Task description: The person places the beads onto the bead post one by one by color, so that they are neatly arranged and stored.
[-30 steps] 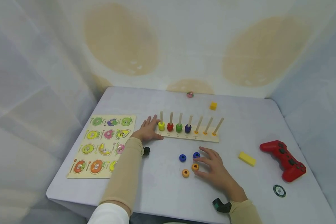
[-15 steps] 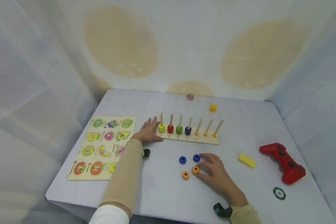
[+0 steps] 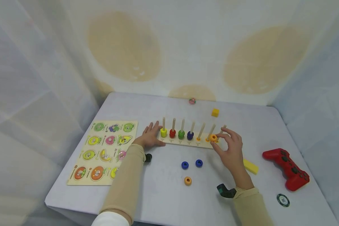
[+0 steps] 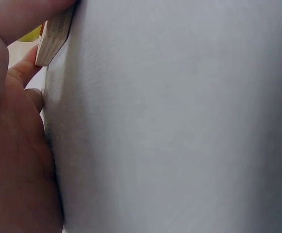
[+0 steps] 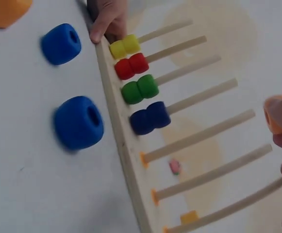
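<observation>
My left hand (image 3: 150, 137) grips the left end of a wooden peg board (image 3: 183, 142), thumb at the front edge and index finger by the yellow beads (image 3: 164, 133). Red beads (image 3: 172, 134), green beads (image 3: 181, 135) and dark blue beads (image 3: 190, 136) sit in pairs on the following pegs; three pegs on the right are bare. Between thumb and fingertips, my right hand (image 3: 232, 153) pinches an orange bead (image 5: 273, 115), raised near the tops of the right-hand pegs. Two blue beads (image 5: 80, 124) and another orange bead (image 3: 187, 184) lie on the table in front.
A fruit puzzle board (image 3: 101, 152) lies at the left. To the right are a yellow block (image 3: 250, 166), a red game controller (image 3: 286, 169) and a round chip (image 3: 283, 200). Behind the peg board are a yellow cube (image 3: 215, 112) and a small pink piece (image 3: 192, 101).
My right hand has taken one orange bead from the table and carried it up and away to the right part of the peg board. The left hand has stayed at the board's end.
</observation>
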A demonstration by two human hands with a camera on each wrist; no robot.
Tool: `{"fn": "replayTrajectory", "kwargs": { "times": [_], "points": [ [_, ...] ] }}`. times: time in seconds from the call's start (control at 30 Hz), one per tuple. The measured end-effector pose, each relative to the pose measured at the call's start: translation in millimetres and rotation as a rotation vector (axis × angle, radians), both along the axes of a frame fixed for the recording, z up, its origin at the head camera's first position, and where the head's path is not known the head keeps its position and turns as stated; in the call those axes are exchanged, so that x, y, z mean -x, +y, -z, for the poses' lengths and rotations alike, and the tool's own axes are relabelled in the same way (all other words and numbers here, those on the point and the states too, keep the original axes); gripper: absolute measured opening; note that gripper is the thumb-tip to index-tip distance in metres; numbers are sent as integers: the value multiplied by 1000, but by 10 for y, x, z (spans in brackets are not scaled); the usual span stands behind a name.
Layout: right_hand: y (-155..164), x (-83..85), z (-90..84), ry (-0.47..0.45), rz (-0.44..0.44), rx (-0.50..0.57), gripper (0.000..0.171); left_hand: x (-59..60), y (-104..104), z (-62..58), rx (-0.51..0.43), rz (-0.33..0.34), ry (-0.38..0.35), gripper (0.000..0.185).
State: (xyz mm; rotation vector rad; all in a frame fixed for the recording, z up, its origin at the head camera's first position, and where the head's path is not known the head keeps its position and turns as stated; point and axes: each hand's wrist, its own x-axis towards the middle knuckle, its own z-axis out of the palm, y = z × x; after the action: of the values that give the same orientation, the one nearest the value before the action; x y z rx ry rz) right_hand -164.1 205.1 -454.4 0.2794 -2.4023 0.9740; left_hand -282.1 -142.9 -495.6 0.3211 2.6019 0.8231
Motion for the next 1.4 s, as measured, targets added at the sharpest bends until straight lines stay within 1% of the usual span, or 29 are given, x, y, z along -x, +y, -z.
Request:
{"fn": "replayTrajectory", "kwargs": {
  "times": [0.07,0.17,0.3,0.4,0.53,0.73,0.83,0.97,1.03,1.13,1.27,1.33,1.4],
  "points": [
    [-50,81,-60,16,34,18,31,7,-5,7,1,0,3,97],
    [-135,207,-140,16,69,32,30,8,-11,4,-7,-3,1,98],
    [-232,361,-230,-24,98,3,30,10,-8,8,-13,1,-3,98],
    [-275,440,-269,-54,116,-29,31,6,-6,10,-11,3,-4,98],
    [-302,469,-289,-98,133,-65,33,-20,8,22,-4,3,-2,97],
    [-283,440,-297,-188,121,-101,47,-22,5,-1,-1,10,3,97],
    [-274,390,-266,-187,99,-84,47,-17,-7,-3,-1,9,5,97],
    [-275,230,-159,-129,47,-63,40,-9,-9,11,4,7,5,97],
    [-269,107,-60,-109,18,-80,41,-11,-1,9,1,9,3,97],
    [-260,-95,142,-109,-45,-111,45,-16,16,8,9,11,-11,96],
    [-281,-315,415,-145,-167,-171,49,-20,21,0,32,12,-8,96],
    [-303,-395,512,-174,-210,-217,53,-21,10,-5,23,13,4,96],
    [-335,-460,576,-195,-235,-247,57,-23,-3,-8,11,13,7,97]
  ]
}}
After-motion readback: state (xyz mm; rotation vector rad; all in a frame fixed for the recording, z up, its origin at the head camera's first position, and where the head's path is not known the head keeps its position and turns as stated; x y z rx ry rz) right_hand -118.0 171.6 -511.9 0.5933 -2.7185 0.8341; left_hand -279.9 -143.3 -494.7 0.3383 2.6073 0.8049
